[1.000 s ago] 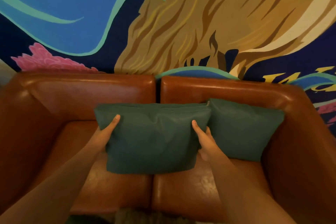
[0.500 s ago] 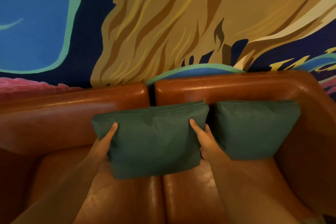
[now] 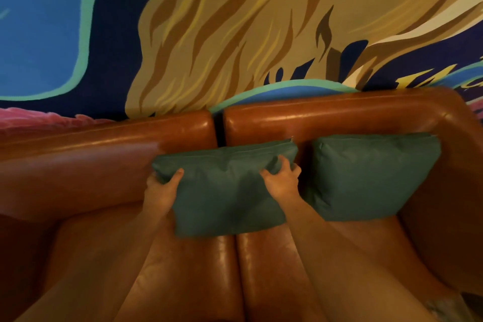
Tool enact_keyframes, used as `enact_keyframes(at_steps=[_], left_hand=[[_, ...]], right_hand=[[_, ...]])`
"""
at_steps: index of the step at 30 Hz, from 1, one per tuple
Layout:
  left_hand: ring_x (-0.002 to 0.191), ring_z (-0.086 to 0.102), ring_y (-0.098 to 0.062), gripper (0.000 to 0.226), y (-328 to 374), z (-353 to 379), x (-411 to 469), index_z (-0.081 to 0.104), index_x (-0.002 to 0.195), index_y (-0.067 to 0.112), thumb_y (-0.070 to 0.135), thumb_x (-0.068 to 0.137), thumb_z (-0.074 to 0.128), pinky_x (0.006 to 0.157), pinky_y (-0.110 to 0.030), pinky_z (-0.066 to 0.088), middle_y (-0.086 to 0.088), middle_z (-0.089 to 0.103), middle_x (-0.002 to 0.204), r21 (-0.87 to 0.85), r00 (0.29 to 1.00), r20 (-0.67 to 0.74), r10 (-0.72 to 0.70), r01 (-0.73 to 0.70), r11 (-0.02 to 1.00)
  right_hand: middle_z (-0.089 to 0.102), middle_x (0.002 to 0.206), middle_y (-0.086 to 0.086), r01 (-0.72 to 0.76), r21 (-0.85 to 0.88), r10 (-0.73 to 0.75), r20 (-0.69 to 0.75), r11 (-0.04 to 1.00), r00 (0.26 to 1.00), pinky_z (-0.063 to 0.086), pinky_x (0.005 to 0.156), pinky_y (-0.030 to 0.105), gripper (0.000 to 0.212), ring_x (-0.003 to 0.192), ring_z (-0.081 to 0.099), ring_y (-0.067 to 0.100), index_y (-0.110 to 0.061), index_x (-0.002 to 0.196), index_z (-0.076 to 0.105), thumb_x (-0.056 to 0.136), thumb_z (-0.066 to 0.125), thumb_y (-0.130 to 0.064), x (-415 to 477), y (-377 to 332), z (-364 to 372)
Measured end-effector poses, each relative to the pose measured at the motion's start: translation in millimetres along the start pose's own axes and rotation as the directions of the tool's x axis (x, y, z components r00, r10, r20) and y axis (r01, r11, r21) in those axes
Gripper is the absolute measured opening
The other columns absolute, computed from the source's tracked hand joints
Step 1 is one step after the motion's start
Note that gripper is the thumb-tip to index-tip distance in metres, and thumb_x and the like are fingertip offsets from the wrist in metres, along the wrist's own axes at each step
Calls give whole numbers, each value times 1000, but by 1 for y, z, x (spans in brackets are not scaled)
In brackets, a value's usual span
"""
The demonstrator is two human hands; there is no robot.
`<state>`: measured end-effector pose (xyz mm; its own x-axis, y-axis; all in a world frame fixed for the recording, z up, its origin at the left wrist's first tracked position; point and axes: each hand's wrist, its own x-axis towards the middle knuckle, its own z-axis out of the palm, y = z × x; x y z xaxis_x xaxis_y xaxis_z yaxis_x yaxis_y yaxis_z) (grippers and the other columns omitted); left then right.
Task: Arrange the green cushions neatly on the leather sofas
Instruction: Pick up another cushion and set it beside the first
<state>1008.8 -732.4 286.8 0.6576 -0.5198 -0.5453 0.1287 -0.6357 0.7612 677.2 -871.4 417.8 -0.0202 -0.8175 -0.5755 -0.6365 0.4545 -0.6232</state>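
A green cushion [image 3: 224,191] leans against the backrest over the gap between two brown leather sofa sections [image 3: 104,170]. My left hand [image 3: 160,189] grips its left edge, thumb on the front. My right hand [image 3: 283,180] is closed on its upper right corner, bunching the fabric. A second green cushion [image 3: 371,175] stands upright against the right backrest, close beside the first and near the right armrest [image 3: 449,191].
A painted mural wall [image 3: 235,34] rises directly behind the sofas. The left seat [image 3: 86,256] and the front of the right seat [image 3: 274,269] are bare leather. A dark gap [image 3: 219,128] splits the two backrests.
The view has moved closer and to the left. My right hand went from flat on the cushion's right edge to clenched on its upper corner; the cushion now leans further back.
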Motion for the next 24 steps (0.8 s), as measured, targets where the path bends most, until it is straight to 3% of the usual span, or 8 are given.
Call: enact_keyframes(at_steps=[3, 5, 8, 10, 17, 24], left_hand=[[114, 71, -29, 94, -17, -6, -4, 66, 128, 33, 94, 56, 75, 102, -53, 56, -3, 75, 121, 98, 999, -41, 28, -24, 995], [127, 62, -34, 102, 41, -1, -90, 59, 139, 29, 92, 61, 73, 111, -52, 49, -10, 67, 133, 203, 998, -48, 42, -31, 979], [142, 41, -42, 90, 91, 10, -183, 38, 158, 15, 54, 88, 78, 119, -43, 34, -25, 46, 151, 258, 997, -60, 43, -26, 966], [145, 35, -39, 84, 94, 15, -211, 36, 159, 12, 42, 92, 77, 119, -40, 30, -26, 43, 153, 283, 995, -85, 62, -35, 959], [140, 43, -40, 86, 89, 25, -322, 35, 160, 16, 39, 91, 79, 117, -37, 32, -25, 37, 152, 246, 981, -176, 84, -39, 968], [145, 39, -36, 85, 62, 8, -417, 34, 162, 20, 40, 92, 78, 117, -34, 31, -23, 31, 156, 223, 963, -238, 126, -72, 972]], right_hand=[[10, 168, 12, 49, -55, -48, 22, 997, 999, 43, 116, 46, 80, 146, 36, 41, -31, 164, 28, 97, 70, -40, -13, 2, -8], [11, 167, 13, 90, -87, -86, 51, 992, 995, 44, 116, 48, 80, 146, 36, 42, -30, 164, 29, 97, 70, -40, -24, 4, -17], [12, 166, 15, 164, -121, -152, 97, 979, 984, 47, 113, 49, 76, 143, 41, 42, -29, 162, 32, 97, 70, -38, -41, 6, -32], [17, 163, 15, 219, -135, -203, 125, 966, 971, 47, 113, 48, 74, 140, 44, 42, -28, 160, 36, 96, 71, -38, -52, 6, -40], [28, 154, 11, 412, -125, -373, 251, 902, 893, 52, 108, 47, 70, 133, 51, 38, -29, 155, 44, 93, 73, -40, -106, 9, -76], [32, 152, 12, 527, -131, -457, 354, 840, 816, 45, 115, 47, 66, 134, 51, 37, -29, 151, 48, 91, 75, -40, -177, 25, -84]])
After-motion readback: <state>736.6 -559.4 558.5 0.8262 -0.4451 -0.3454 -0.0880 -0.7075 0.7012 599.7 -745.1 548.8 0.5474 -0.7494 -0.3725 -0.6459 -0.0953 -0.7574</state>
